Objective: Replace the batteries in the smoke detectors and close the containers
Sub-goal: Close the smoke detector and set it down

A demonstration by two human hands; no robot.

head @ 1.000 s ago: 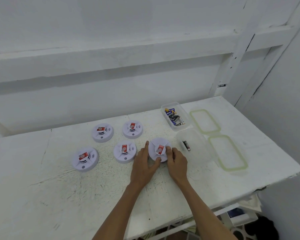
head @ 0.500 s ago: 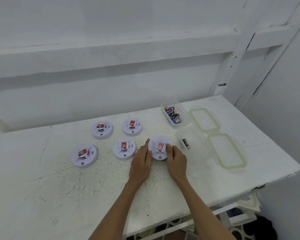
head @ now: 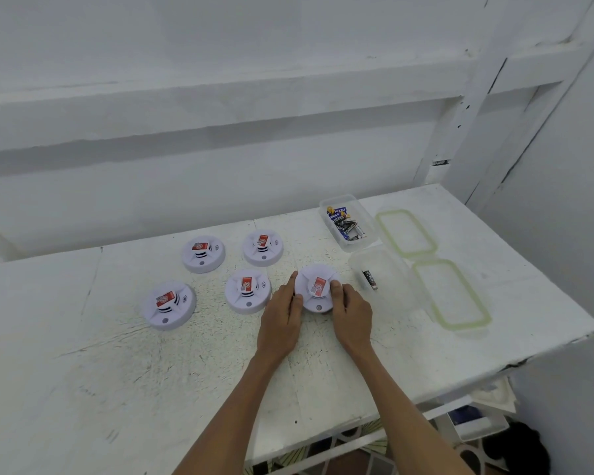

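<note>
Five white round smoke detectors lie on the white table (head: 117, 371), each with a red battery on top. My hands flank the rightmost detector (head: 318, 289). My left hand (head: 280, 320) rests against its left rim with straight fingers. My right hand (head: 352, 315) holds its right side, thumb on top beside the red battery (head: 319, 285). The other detectors sit at the back left (head: 203, 253), back middle (head: 263, 247), front middle (head: 247, 294) and far left (head: 168, 305).
An open clear container (head: 354, 200) with several batteries stands at the back right. Nearer stands a second open container (head: 391, 279) with one black battery (head: 369, 279). Two green-rimmed lids (head: 396, 211) (head: 460, 325) lie right of them. The table's edge drops off at the right.
Both hands have stayed on the rightmost detector. My left thumb has drawn in from its front edge to its left rim.
</note>
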